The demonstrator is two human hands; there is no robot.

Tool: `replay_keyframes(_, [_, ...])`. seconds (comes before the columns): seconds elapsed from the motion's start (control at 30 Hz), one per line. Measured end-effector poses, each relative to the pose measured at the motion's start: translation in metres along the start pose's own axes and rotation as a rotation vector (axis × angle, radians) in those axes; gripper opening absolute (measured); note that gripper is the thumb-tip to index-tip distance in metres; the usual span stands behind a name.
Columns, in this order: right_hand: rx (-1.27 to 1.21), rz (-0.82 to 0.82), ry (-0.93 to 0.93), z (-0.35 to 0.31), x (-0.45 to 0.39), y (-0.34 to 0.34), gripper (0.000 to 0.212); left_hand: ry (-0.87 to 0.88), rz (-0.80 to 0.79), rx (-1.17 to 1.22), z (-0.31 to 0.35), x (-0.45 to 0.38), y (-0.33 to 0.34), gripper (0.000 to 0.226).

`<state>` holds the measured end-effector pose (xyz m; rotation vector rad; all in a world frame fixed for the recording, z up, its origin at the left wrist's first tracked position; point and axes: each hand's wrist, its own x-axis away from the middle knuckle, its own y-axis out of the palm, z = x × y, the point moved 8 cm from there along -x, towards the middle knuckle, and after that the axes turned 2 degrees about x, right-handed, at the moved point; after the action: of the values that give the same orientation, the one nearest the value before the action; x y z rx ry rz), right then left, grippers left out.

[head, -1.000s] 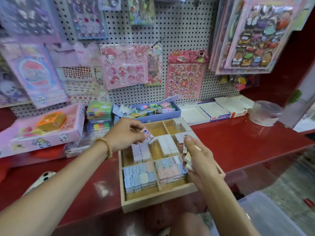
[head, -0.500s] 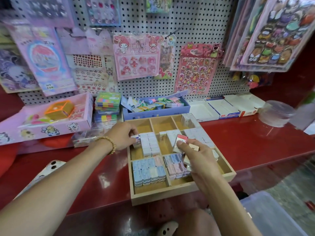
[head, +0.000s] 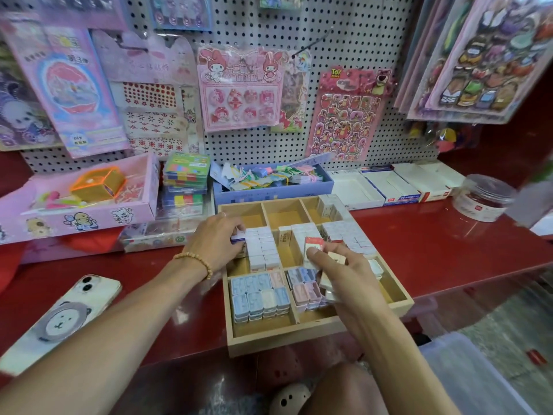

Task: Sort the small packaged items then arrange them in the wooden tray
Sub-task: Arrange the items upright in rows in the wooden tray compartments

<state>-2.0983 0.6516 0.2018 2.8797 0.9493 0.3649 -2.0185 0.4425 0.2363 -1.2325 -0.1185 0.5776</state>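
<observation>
So the wooden tray (head: 317, 333) sits lower-middle of the frame on the red counter (head: 449, 250), and both hands are already in over it. The left hand (head: 214, 238) is at the left edge of the middle-left compartment, fingers curled round a small white pack with a blue end (head: 238, 237), pressing it against the far end of the white stack (head: 263, 247) already stood up there. That stack runs from the back of the tray toward the viewer, and the pack looks to lie crosswise to that run, blue end pointing left, though the fingers hide most of it. The right hand (head: 344, 274) is just right of centre, thumb pinching a red-and-white pack (head: 313, 248) upright, long axis roughly vertical in the frame, with a few more white packs bunched in the palm below it. I can't tell how many. It's hovering over the middle compartment, where a half-built white row (head: 302, 235) stands, so the right hand is clearly the nearer one for that slot, and my guess is the red-topped pack goes down there next. The front two compartments hold blue and pink cases (head: 260, 298), packed tight. The back row is mostly bare wood apart from a couple of packs at its right.
</observation>
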Motion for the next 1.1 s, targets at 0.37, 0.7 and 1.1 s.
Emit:
replay_keyframes(0.37, [-0.037,-0.004,0.002,0.002,-0.002,0.004,0.072,-0.01,-0.06,-0.106,0.004,0.0,-0.007,0.011])
replay_keyframes(0.7, [0.052,-0.003,-0.088,-0.013,0.007,0.002,0.04,0.09,-0.368,0.799,0.1,0.024,-0.019,0.04])
replay_keyframes(1.1, [-0.092,0.32,-0.039,-0.015,0.011,-0.061,0.038,0.0,-0.295,0.784,0.129,0.004,0.007,0.028])
